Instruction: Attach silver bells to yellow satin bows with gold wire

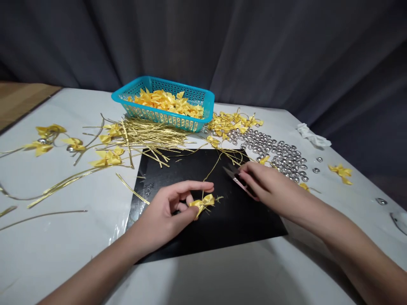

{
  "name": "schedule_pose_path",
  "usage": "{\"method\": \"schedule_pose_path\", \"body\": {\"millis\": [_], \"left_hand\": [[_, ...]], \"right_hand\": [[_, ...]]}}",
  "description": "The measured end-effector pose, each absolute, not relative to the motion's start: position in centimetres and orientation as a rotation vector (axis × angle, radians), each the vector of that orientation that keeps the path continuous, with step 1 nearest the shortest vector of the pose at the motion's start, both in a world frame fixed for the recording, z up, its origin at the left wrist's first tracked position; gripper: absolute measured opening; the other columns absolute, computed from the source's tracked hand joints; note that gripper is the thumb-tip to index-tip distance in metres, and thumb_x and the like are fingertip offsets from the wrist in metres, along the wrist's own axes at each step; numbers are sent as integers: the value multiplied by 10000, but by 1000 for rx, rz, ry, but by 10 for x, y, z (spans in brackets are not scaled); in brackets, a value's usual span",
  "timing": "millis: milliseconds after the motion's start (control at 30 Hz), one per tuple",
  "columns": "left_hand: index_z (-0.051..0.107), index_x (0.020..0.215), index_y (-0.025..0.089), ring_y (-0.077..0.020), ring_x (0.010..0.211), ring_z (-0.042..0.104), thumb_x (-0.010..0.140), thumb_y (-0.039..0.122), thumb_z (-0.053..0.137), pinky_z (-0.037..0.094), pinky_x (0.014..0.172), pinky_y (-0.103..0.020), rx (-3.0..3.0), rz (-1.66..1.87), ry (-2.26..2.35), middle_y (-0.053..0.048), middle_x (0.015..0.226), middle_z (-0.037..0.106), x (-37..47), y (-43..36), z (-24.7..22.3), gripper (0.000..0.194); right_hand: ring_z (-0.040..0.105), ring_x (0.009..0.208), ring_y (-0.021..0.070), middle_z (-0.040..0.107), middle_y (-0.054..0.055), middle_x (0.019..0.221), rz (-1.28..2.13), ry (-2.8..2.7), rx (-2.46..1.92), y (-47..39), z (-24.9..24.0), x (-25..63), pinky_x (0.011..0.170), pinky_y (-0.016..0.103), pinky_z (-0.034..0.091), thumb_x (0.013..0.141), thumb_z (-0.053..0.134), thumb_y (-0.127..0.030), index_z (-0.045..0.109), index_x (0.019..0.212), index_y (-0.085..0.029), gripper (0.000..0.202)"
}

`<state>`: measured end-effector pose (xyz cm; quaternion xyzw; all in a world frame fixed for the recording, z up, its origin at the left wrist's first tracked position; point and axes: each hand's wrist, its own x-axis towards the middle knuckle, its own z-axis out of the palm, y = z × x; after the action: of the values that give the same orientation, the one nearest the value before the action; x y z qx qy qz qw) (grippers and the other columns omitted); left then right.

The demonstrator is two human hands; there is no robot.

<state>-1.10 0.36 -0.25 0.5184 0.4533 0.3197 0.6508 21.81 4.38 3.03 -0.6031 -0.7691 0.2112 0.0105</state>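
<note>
Over the black mat [248, 220], my left hand [171, 209] pinches a yellow ribbon bow [203, 204] between thumb and fingers, its index finger stretched out above. A thin gold cord [213, 167] rises from the bow toward the back of the mat. My right hand [262, 182] is closed around a small pair of scissors with pinkish handles [240, 183]. The scissors' blades point left, apart from the bow and the cord. Short gold scraps stick out beside the bow.
A blue plastic basket [163, 114] of yellow bows stands at the back. Before it lies a pile of gold twist ties [149, 133]. Silver bells or beads [270, 148] spread at the right, near a white tissue [313, 136]. Loose bows [110, 156] lie at the left.
</note>
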Motion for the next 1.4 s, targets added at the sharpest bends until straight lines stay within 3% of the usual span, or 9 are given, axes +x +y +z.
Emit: {"method": "schedule_pose_path", "body": {"millis": [133, 333, 400, 533, 667, 867, 1167, 1400], "left_hand": [[662, 1090, 243, -87, 529, 358, 718, 216, 598, 242, 487, -229, 1158, 771, 1068, 35, 637, 420, -12, 3, -3, 379], [650, 1109, 220, -96, 533, 360, 709, 269, 599, 241, 483, -234, 1158, 786, 1124, 28, 629, 432, -12, 4, -1, 407], [641, 1124, 217, -97, 532, 355, 708, 270, 596, 240, 484, -236, 1160, 784, 1130, 29, 624, 435, -11, 4, -1, 422], [625, 1150, 227, -96, 534, 350, 713, 260, 596, 240, 492, -236, 1167, 767, 1125, 37, 618, 419, -11, 4, -1, 439], [629, 1144, 244, -89, 530, 347, 720, 236, 591, 256, 506, -231, 1159, 749, 1112, 43, 621, 411, -11, 4, -2, 425], [645, 1120, 257, -79, 520, 337, 709, 219, 595, 244, 501, -223, 1160, 760, 1109, 54, 613, 383, -11, 4, -3, 415], [640, 1135, 259, -72, 523, 351, 713, 163, 583, 258, 494, -209, 1183, 746, 1097, 55, 628, 383, -10, 2, -3, 437], [621, 1168, 259, -61, 505, 338, 724, 135, 571, 263, 483, -199, 1233, 720, 1070, 61, 633, 378, -10, 2, -3, 464]], "right_hand": [[413, 506, 95, 448, -1, 646, 1292, -1900, -1874, 39, 42, 217, 480, 215, 350, 933, 266, -424, 381, 794, -185, 300], [198, 463, 53, 253, -51, 601, 1555, -1630, -1813, 37, 47, 215, 395, 163, 144, 836, 431, -583, 413, 844, -192, 392], [208, 477, 54, 266, -50, 596, 1621, -1767, -1754, 34, 49, 215, 402, 172, 149, 797, 479, -629, 445, 838, -183, 449], [272, 566, 66, 289, -30, 644, 1562, -2031, -1634, 26, 48, 213, 481, 183, 246, 846, 463, -581, 417, 728, -156, 444], [279, 587, 84, 297, -21, 651, 1439, -2137, -1664, 21, 44, 210, 504, 203, 258, 847, 444, -594, 380, 690, -159, 468], [440, 658, 114, 465, 0, 724, 1322, -2151, -1711, 18, 48, 205, 589, 214, 354, 893, 370, -556, 439, 774, -180, 400], [332, 580, 78, 395, -20, 644, 1590, -2084, -1704, 15, 44, 209, 486, 212, 230, 863, 439, -587, 449, 763, -161, 438], [365, 563, 57, 447, -28, 636, 1803, -2079, -1619, 18, 42, 204, 492, 177, 261, 879, 471, -509, 479, 743, -149, 386]]}}
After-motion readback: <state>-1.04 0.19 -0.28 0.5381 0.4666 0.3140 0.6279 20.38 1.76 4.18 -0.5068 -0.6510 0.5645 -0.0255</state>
